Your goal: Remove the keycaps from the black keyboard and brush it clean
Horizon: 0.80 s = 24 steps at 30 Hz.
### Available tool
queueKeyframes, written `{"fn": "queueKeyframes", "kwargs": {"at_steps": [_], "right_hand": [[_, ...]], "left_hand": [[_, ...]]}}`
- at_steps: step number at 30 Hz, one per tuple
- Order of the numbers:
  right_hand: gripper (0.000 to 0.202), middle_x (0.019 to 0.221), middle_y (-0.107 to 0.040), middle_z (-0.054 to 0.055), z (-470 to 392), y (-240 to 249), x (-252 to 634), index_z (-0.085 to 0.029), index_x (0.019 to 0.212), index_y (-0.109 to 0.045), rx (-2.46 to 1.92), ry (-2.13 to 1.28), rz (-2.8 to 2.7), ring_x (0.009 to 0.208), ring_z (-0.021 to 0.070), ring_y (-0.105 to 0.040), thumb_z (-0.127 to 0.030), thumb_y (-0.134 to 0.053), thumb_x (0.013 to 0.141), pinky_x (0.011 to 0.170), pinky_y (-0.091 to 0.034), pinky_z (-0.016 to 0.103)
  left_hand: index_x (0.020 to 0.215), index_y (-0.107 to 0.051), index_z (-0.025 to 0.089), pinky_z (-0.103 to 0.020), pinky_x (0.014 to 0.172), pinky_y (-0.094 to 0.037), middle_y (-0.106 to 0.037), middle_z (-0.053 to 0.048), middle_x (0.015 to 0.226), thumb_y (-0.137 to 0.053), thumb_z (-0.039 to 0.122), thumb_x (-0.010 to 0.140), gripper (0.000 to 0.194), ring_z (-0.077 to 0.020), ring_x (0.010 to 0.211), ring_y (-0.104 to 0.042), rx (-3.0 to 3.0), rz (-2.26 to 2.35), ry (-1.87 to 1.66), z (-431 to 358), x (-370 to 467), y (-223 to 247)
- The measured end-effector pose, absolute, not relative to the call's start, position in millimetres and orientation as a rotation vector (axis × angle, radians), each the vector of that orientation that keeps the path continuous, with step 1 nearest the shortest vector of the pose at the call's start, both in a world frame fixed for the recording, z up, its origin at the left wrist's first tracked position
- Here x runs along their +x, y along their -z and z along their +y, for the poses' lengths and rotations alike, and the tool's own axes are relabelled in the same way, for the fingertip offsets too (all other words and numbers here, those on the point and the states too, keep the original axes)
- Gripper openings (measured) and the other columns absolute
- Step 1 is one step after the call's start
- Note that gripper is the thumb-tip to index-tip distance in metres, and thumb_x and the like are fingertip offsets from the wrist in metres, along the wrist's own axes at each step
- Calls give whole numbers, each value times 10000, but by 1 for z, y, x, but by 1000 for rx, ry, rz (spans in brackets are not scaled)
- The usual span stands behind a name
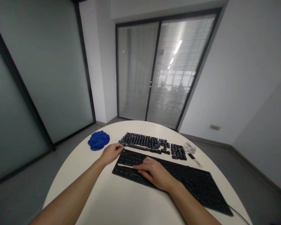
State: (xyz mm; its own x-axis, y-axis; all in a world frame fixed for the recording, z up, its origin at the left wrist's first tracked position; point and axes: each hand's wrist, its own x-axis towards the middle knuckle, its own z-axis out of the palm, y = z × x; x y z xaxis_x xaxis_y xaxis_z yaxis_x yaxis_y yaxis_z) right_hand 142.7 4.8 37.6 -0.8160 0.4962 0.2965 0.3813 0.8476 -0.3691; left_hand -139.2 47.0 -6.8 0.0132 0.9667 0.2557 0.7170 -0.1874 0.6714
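Observation:
A black keyboard base (196, 184) without its keycaps lies slantwise on the pale round table. Over its left part, my right hand (154, 172) pinches a thin white stick (125, 165), whose far end points left across the bare key positions. My left hand (111, 153) rests at the base's upper left corner with its fingers curled together; whether anything is between them is too small to tell. Loose black keycaps (142, 140) are laid out in rows behind the base, close to my left fingertips.
A crumpled blue cloth (98, 140) lies on the table (121, 200) at the left. Right of the keycaps are a clear plastic bag (190, 147) and a small black-ended tool (191, 156) beside pale sticks. A cable (239, 214) leaves the base at the lower right.

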Motion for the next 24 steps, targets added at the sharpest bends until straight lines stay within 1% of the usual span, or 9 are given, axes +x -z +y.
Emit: {"fn": "queueKeyframes", "kwargs": {"at_steps": [3, 7, 12, 15, 18, 21, 24], "right_hand": [[295, 890, -666, 51, 5, -36, 143, -271, 1233, -660, -667, -418, -2627, 895, 191, -555, -272, -496, 988, 779, -431, 290], [298, 993, -697, 50, 5, -36, 142, -263, 1231, -655, -675, -448, -2593, 931, 188, -560, -231, -497, 980, 812, -436, 294], [289, 921, -701, 42, 5, -37, 142, -271, 1201, -674, -641, -426, -2621, 904, 193, -560, -217, -533, 954, 806, -434, 306], [294, 952, -709, 48, 4, -37, 143, -247, 1184, -676, -618, -443, -2584, 906, 193, -568, -184, -531, 936, 802, -440, 307], [279, 925, -709, 54, 3, -38, 143, -223, 1117, -701, -595, -458, -2557, 889, 193, -580, -157, -559, 887, 783, -451, 301], [267, 864, -709, 45, 3, -40, 143, -231, 1041, -731, -585, -458, -2563, 870, 194, -588, -135, -590, 835, 779, -457, 297], [279, 881, -714, 46, 3, -41, 142, -227, 1027, -736, -604, -484, -2529, 861, 186, -598, -113, -593, 816, 767, -463, 284]], "left_hand": [[887, -735, 235, -265, 726, -444, -747, -10, 859, -516, 471, 866, 323, -214, 801, -667, 1943, 1730, -969, 47, -139, 6], [894, -738, 235, -265, 727, -446, -749, -11, 853, -520, 466, 863, 319, -215, 799, -670, 1940, 1731, -961, 47, -139, 5], [894, -735, 225, -268, 744, -450, -749, -18, 859, -518, 473, 863, 331, -218, 810, -669, 1941, 1728, -962, 47, -139, 5], [896, -735, 230, -268, 743, -451, -748, -16, 866, -519, 476, 863, 329, -218, 812, -668, 1937, 1729, -964, 47, -140, 6], [896, -736, 236, -267, 735, -451, -750, -15, 865, -523, 480, 859, 327, -216, 804, -667, 1931, 1728, -968, 48, -140, 6], [894, -736, 235, -267, 724, -451, -748, -16, 850, -527, 482, 856, 326, -214, 788, -666, 1928, 1725, -973, 48, -140, 7], [891, -735, 231, -268, 716, -452, -746, -20, 836, -529, 483, 854, 328, -216, 778, -666, 1926, 1726, -973, 48, -140, 8]]}}
